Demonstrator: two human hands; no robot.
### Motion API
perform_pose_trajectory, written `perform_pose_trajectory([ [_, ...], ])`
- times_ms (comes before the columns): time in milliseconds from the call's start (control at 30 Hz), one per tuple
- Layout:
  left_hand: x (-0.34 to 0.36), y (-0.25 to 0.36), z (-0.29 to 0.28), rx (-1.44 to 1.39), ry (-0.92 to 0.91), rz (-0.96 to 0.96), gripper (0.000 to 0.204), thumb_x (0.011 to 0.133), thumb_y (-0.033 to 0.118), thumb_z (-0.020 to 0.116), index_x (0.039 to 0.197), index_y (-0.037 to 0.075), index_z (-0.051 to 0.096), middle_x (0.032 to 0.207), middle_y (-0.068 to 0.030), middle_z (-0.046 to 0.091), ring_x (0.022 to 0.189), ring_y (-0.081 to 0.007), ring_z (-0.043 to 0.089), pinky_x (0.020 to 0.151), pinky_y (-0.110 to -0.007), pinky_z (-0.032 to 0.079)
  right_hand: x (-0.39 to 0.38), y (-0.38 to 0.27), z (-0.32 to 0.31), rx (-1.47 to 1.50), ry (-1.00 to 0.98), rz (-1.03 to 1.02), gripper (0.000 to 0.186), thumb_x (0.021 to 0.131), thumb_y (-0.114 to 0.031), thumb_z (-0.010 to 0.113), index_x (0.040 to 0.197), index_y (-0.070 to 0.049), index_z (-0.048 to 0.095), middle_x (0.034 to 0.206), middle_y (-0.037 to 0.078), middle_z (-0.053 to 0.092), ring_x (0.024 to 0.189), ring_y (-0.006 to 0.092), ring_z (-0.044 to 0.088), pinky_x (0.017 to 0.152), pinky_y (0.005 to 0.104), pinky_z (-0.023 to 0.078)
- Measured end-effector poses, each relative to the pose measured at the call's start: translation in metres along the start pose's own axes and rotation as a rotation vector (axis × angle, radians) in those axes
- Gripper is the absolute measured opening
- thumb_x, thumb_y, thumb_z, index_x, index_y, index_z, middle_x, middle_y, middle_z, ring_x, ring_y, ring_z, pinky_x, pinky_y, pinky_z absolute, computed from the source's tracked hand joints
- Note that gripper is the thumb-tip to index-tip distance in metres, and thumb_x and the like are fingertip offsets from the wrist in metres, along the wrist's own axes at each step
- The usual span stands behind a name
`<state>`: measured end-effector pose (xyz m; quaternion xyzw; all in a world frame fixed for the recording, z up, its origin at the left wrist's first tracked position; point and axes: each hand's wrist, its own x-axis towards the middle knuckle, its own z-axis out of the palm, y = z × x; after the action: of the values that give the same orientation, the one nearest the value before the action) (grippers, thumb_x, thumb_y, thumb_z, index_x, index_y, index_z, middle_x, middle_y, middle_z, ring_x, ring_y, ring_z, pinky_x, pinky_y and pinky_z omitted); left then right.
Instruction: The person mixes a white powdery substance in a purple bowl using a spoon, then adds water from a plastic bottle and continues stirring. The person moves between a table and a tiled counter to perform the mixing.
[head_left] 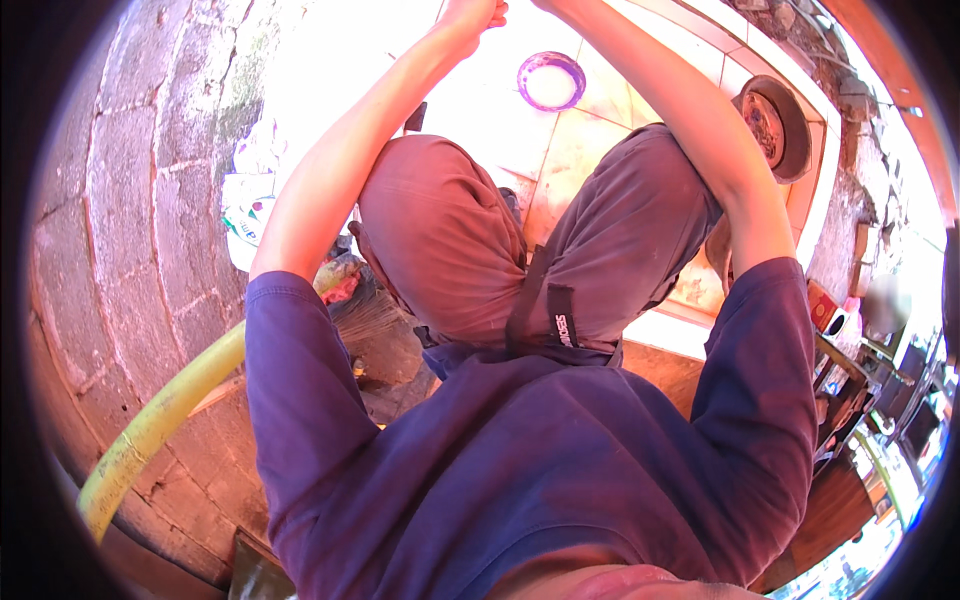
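Note:
My left hand is at the top edge of the head view, partly cut off. Its visible fingers are curled; whatever they may hold lies outside the picture. My right forearm reaches up to the same edge, and the hand beyond the wrist is out of sight. Between the forearms, a purple-rimmed bowl with something whitish inside stands on the pale tiled floor. Neither visible hand nor forearm touches it. My bent knees, in brown trousers, are below the bowl, between my arms.
A brick wall rises at the left, where a yellow-green pipe curves. A white printed plastic bag lies beside my left forearm. Beyond my right forearm sits a dark round basin with brownish contents. Assorted clutter crowds the right.

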<state>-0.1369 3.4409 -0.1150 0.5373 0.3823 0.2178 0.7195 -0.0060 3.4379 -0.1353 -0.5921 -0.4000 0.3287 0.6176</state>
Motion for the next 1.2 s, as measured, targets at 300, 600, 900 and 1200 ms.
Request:
perform_pose_trajectory([
  [300,-0.007,-0.002,0.014,0.091,0.003,-0.012,0.041,0.106,0.042,0.036,0.084,0.011,0.052,0.063,0.0011,0.046,0.051,-0.0114,0.043,0.047,-0.028,0.039,-0.014,-0.006,-0.019,0.009,0.009,0.013,0.019,0.094,-0.017,0.056,0.088,-0.001,0.064,0.074,0.008,0.063,0.067,0.0178,0.059,0.059,0.0335,0.048],
  [600,-0.009,0.003,0.037,0.090,-0.142,0.024,0.038,0.104,0.041,0.038,0.088,0.011,0.056,0.064,0.0026,0.047,0.052,-0.0111,0.045,0.048,-0.029,0.040,-0.032,-0.022,-0.053,0.111,0.016,0.073,0.018,0.097,-0.016,0.053,0.100,0.000,0.061,0.089,0.010,0.065,0.076,0.0188,0.063,0.063,0.0323,0.053],
  [900,0.007,0.007,0.055,0.090,-0.198,0.040,0.038,0.104,0.039,0.039,0.087,0.010,0.057,0.063,0.0012,0.046,0.051,-0.0117,0.044,0.047,-0.030,0.039,-0.033,-0.027,-0.087,0.070,-0.010,0.092,0.016,0.097,-0.015,0.055,0.102,-0.001,0.061,0.089,0.010,0.065,0.077,0.0190,0.064,0.066,0.0338,0.055],
  [1200,-0.004,0.017,0.057,0.077,-0.248,0.017,0.036,0.111,0.033,0.031,0.082,0.012,0.039,0.063,0.0048,0.033,0.054,-0.0086,0.030,0.050,-0.028,0.029,-0.021,-0.021,-0.091,0.018,-0.184,0.356,0.024,0.100,-0.022,0.054,0.109,-0.004,0.067,0.097,0.009,0.067,0.089,0.0221,0.065,0.079,0.0387,0.056],
])
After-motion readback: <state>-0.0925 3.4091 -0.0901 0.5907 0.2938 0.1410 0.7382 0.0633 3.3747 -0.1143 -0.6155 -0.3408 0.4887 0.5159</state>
